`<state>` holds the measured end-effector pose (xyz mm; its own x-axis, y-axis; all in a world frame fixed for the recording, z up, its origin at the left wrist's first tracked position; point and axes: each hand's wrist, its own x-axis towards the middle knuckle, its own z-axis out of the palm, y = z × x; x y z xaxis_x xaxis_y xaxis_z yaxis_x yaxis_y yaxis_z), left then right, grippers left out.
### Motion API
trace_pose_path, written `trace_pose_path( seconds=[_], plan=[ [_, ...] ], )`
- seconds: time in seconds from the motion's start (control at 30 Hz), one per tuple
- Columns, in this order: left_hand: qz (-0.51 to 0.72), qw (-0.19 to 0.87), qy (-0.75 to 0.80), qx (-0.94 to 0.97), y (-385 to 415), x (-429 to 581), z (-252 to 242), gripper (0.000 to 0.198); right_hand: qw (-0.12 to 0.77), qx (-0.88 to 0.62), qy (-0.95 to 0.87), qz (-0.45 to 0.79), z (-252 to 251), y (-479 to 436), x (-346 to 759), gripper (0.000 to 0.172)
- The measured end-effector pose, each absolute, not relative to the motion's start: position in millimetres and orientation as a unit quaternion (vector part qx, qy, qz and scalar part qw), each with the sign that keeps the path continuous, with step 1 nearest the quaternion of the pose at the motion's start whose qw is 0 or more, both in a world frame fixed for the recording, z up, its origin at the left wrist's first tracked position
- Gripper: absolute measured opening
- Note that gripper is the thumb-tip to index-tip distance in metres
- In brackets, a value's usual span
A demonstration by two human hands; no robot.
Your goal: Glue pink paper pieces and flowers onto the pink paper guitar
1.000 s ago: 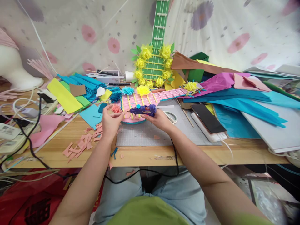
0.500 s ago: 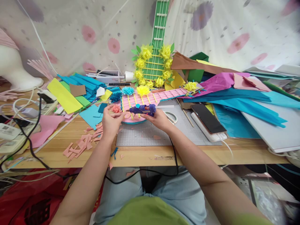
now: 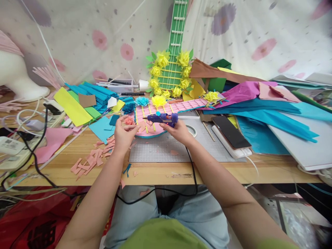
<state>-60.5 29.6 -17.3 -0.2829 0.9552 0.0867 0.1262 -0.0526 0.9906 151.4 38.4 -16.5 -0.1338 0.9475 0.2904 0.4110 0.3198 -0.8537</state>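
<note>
My right hand [image 3: 178, 131] is closed around a purple glue gun [image 3: 166, 119], its nozzle pointing left. To the left, my left hand [image 3: 125, 133] pinches a coral paper flower [image 3: 129, 120] with bent fingers; the grip on its underside is partly hidden. Beneath and behind both hands lies a pink paper guitar [image 3: 155, 129] with a blue edge and yellow strips. A blue paper flower [image 3: 142, 101] and a yellow paper flower [image 3: 159, 100] sit along its far side. Loose pink petals [image 3: 142, 126] rest on its body.
A green paper guitar [image 3: 171, 74] ringed with yellow flowers stands behind. Coral paper scraps [image 3: 89, 162] lie left of the grey cutting mat [image 3: 155, 154]. On the right are a phone [image 3: 230, 131], a tape roll [image 3: 193, 130] and blue paper [image 3: 280, 121]. The black cord [image 3: 193, 169] hangs over the table edge.
My right hand has drawn the glue gun slightly to the right, so its nozzle is farther from the coral flower. My left hand stays almost in place with the flower.
</note>
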Motion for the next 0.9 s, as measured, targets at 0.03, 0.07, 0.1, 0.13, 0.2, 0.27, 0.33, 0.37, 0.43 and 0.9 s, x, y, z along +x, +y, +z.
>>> trace_pose_path(
  seconds=[0.03,0.07,0.1,0.13,0.2,0.27,0.33,0.37,0.43,0.9],
  plan=[
    [0.566,0.399,0.558,0.457,29.8,-61.2,-16.8,0.063,0.448,-0.497,-0.675,0.311,-16.0,38.9,155.9,0.037],
    [0.580,0.424,0.537,0.443,30.1,-62.4,-16.0,0.063,0.461,-0.500,-0.664,0.311,-14.8,39.1,162.2,0.038],
    [0.594,0.448,0.514,0.427,30.6,-64.2,-14.9,0.063,0.472,-0.504,-0.652,0.312,-12.9,39.0,170.3,0.038],
    [0.609,0.469,0.491,0.410,31.2,-66.6,-13.4,0.062,0.481,-0.510,-0.642,0.311,-10.5,38.5,180.4,0.039],
    [0.636,0.503,0.450,0.374,32.5,-73.1,-9.1,0.058,0.477,-0.541,-0.618,0.313,-5.2,36.4,205.2,0.041],
    [0.660,0.527,0.415,0.339,33.7,-80.9,-3.9,0.050,0.478,-0.578,-0.591,0.297,-1.1,33.2,232.9,0.042],
    [0.679,0.538,0.393,0.308,34.8,-88.1,0.8,0.041,0.483,-0.626,-0.558,0.253,0.2,29.6,258.3,0.041],
    [0.687,0.540,0.387,0.295,35.3,-91.0,2.5,0.036,0.467,-0.654,-0.548,0.232,-0.7,28.1,268.6,0.041],
    [0.697,0.538,0.386,0.275,36.3,-94.7,4.3,0.031,0.411,-0.716,-0.532,0.188,-5.4,26.8,282.5,0.040],
    [0.600,0.504,0.541,0.307,24.1,-131.4,18.8,0.045,0.292,-0.781,-0.528,0.157,-40.7,49.1,268.6,0.046]
  ],
)
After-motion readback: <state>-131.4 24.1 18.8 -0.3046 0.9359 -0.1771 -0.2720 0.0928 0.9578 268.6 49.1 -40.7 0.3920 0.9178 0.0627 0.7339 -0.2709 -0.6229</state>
